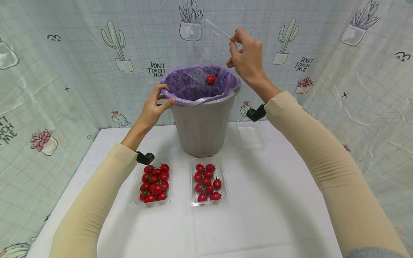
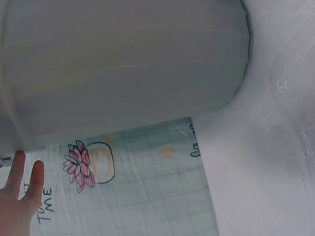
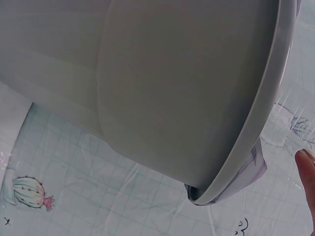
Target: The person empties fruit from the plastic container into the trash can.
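Note:
A grey trash can (image 1: 203, 125) stands at the back of the white table, a purple patterned trash bag (image 1: 180, 84) lining it and folded over its rim. My left hand (image 1: 155, 104) grips the rim at the left, thumb at the front. Above the rim's right side, my right hand (image 1: 246, 53) pinches a see-through plastic piece (image 1: 219, 34) between thumb and fingers; its outline is faint. One cherry tomato (image 1: 210, 79) shows against the purple lining, below the plastic. In the right wrist view, only part of the right hand (image 3: 306, 179) shows at the right edge.
Two clear trays of cherry tomatoes sit in front of the can, the left tray (image 1: 134, 195) fuller than the right tray (image 1: 193, 203). Another clear plastic container (image 1: 250, 134) lies behind right. A cactus-print curtain (image 1: 142, 36) hangs around the table (image 1: 251, 215).

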The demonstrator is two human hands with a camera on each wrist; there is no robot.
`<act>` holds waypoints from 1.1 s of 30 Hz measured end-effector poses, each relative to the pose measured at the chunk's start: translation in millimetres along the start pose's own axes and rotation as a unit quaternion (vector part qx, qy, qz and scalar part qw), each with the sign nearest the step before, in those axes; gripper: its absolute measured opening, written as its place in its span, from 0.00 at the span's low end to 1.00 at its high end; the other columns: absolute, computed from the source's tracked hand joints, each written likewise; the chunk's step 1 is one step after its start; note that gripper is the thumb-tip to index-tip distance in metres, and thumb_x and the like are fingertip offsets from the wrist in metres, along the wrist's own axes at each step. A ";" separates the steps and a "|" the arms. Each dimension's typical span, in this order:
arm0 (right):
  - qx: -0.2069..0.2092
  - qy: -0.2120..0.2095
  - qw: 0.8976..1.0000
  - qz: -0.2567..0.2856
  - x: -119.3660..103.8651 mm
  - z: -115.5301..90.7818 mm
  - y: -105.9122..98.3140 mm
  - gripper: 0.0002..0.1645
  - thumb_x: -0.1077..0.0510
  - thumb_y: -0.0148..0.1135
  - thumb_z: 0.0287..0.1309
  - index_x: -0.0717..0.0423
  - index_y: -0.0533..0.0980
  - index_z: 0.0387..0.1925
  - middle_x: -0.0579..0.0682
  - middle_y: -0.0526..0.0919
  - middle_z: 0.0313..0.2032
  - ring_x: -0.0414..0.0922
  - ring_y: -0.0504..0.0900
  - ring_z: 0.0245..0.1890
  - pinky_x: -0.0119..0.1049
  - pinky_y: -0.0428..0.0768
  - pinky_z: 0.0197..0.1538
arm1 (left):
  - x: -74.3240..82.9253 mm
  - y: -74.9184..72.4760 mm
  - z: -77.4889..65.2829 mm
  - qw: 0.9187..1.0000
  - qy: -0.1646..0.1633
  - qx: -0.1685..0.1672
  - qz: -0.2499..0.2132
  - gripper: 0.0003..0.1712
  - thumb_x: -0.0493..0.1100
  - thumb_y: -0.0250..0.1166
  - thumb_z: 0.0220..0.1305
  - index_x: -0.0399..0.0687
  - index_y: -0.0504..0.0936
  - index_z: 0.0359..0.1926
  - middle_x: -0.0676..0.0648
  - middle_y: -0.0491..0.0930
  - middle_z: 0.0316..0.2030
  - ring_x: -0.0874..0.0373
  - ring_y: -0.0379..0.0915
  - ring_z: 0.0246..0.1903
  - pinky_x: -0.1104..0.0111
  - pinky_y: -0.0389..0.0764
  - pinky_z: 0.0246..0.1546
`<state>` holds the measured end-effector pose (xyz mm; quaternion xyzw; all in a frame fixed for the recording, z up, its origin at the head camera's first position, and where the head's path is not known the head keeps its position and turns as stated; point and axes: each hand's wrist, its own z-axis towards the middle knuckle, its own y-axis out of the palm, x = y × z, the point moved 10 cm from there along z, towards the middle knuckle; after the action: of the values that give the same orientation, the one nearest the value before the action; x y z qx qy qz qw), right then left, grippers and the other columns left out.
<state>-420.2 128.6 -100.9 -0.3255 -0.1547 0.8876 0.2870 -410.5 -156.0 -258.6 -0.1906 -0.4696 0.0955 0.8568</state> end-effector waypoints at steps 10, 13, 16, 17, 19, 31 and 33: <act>0.002 -0.002 1.000 0.000 0.2 0.2 -0.8 0.12 0.58 0.53 0.78 0.63 0.77 0.50 0.51 0.86 0.58 0.27 0.80 0.19 0.24 0.83 0.32 | 0.1 1.0 -0.2 1.000 0.002 -0.003 0.000 0.36 0.65 0.65 0.69 0.50 0.65 0.65 0.43 0.68 0.67 0.41 0.69 0.70 0.39 0.73 0.64; 0.004 0.000 1.000 0.004 0.4 0.6 -1.4 0.12 0.58 0.53 0.77 0.63 0.77 0.49 0.51 0.86 0.58 0.28 0.81 0.18 0.24 0.83 0.32 | -0.5 0.9 -0.8 1.000 0.000 -0.002 -0.001 0.36 0.65 0.65 0.69 0.50 0.65 0.65 0.42 0.68 0.68 0.41 0.69 0.70 0.38 0.73 0.64; 0.005 0.002 1.000 0.007 0.8 0.3 -2.2 0.12 0.59 0.53 0.77 0.63 0.77 0.49 0.52 0.86 0.57 0.29 0.81 0.18 0.24 0.84 0.31 | -0.9 0.7 -1.1 1.000 -0.001 -0.001 0.000 0.35 0.64 0.65 0.69 0.51 0.65 0.65 0.42 0.68 0.68 0.41 0.69 0.70 0.38 0.73 0.63; 0.005 0.004 1.000 0.008 1.1 0.1 -2.6 0.12 0.59 0.53 0.77 0.63 0.77 0.49 0.51 0.86 0.58 0.29 0.81 0.18 0.25 0.84 0.31 | -0.8 0.6 -1.1 1.000 0.000 -0.001 0.001 0.35 0.63 0.65 0.70 0.50 0.65 0.65 0.42 0.68 0.68 0.40 0.69 0.70 0.38 0.73 0.63; 0.004 0.012 1.000 0.010 2.9 -0.5 -3.7 0.12 0.58 0.52 0.78 0.63 0.77 0.49 0.50 0.86 0.59 0.29 0.81 0.19 0.25 0.84 0.32 | -0.6 0.5 -1.0 1.000 0.002 0.000 0.003 0.34 0.62 0.65 0.70 0.50 0.65 0.65 0.42 0.69 0.68 0.40 0.69 0.69 0.39 0.73 0.63; 0.037 0.075 0.993 0.084 24.6 -2.3 -29.2 0.11 0.57 0.52 0.77 0.59 0.77 0.49 0.56 0.83 0.60 0.31 0.84 0.18 0.25 0.84 0.31 | 0.8 -0.1 -0.7 1.000 0.005 0.001 0.008 0.34 0.61 0.65 0.71 0.48 0.64 0.65 0.42 0.69 0.67 0.41 0.71 0.69 0.41 0.76 0.61; 0.046 0.082 0.990 0.105 27.5 -2.9 -36.0 0.09 0.58 0.53 0.77 0.57 0.77 0.47 0.57 0.83 0.59 0.33 0.84 0.18 0.26 0.84 0.31 | 0.7 -0.4 -0.7 1.000 0.004 0.002 0.007 0.33 0.61 0.65 0.71 0.49 0.65 0.65 0.42 0.69 0.67 0.41 0.71 0.69 0.41 0.76 0.61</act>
<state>-420.8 174.0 -100.0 -0.3981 -0.0549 0.8893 0.2183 -409.6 -156.3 -258.2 -0.1928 -0.4644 0.1015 0.8584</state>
